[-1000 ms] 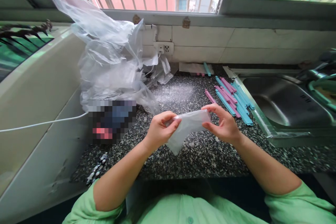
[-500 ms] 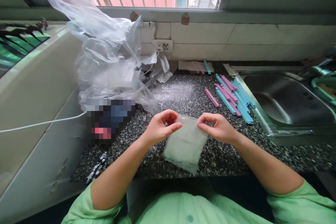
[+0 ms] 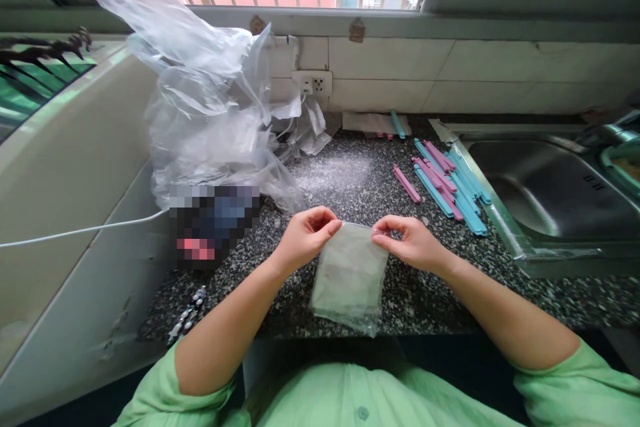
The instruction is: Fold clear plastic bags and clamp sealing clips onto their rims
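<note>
A small clear plastic bag [image 3: 350,273] hangs between my hands over the front of the speckled dark counter [image 3: 280,307]. My left hand [image 3: 310,233] pinches its upper left corner between thumb and forefinger. At the upper right corner my right hand [image 3: 405,237] holds it in the same kind of pinch. The bag looks flat and pale, its lower edge crinkled. Beyond my right hand lies a loose pile of pink and blue bag sealing clips [image 3: 453,187], with one pink clip [image 3: 407,183] apart from the others.
White powder [image 3: 340,170] is scattered behind the bag. Large crumpled plastic bags [image 3: 210,107] fill the left back, above a blurred-out dark object [image 3: 215,223] with a white cable [image 3: 85,232]. A steel sink [image 3: 540,193] is set in at the right. A wall socket [image 3: 314,83] sits behind.
My left thumb and forefinger have closed on the bag's left corner. The bag now hangs straighter and flatter between both hands. The view has shifted slightly.
</note>
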The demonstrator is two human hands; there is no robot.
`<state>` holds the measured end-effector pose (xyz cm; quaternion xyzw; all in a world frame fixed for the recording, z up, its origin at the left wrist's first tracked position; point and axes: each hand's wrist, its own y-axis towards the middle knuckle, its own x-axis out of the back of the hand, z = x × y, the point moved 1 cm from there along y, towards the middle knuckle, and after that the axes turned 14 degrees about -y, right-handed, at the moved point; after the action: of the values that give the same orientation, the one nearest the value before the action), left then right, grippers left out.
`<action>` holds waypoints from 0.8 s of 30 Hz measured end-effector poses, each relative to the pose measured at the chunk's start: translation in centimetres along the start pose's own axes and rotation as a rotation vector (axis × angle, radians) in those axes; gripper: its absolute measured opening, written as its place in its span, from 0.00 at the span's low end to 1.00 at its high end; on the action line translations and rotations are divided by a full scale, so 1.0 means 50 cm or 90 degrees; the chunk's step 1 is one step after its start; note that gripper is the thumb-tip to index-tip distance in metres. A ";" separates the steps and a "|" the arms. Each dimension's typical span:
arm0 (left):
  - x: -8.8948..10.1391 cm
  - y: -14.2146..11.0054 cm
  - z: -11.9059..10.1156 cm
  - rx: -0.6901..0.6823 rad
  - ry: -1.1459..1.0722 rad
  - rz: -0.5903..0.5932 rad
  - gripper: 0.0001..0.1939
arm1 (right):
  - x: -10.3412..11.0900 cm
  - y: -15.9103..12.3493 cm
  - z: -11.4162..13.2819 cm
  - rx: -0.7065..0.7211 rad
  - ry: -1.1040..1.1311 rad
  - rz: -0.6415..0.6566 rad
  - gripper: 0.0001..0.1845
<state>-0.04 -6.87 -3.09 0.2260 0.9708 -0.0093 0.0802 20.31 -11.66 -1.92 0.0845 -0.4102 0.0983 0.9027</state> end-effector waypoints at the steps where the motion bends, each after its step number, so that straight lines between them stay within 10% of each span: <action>1: 0.001 0.000 0.001 0.003 0.006 -0.005 0.13 | 0.000 0.001 -0.001 -0.002 0.000 -0.004 0.05; 17: 0.007 0.008 0.006 0.012 -0.034 -0.056 0.19 | -0.001 0.002 -0.018 -0.024 0.036 -0.061 0.11; 24: -0.003 0.006 0.029 0.208 -0.050 0.114 0.22 | 0.009 0.004 -0.038 -0.068 0.058 -0.128 0.11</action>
<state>0.46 -6.77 -4.51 0.3212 0.9284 -0.1686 0.0808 21.91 -10.97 -2.80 0.0729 -0.3631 -0.0111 0.9288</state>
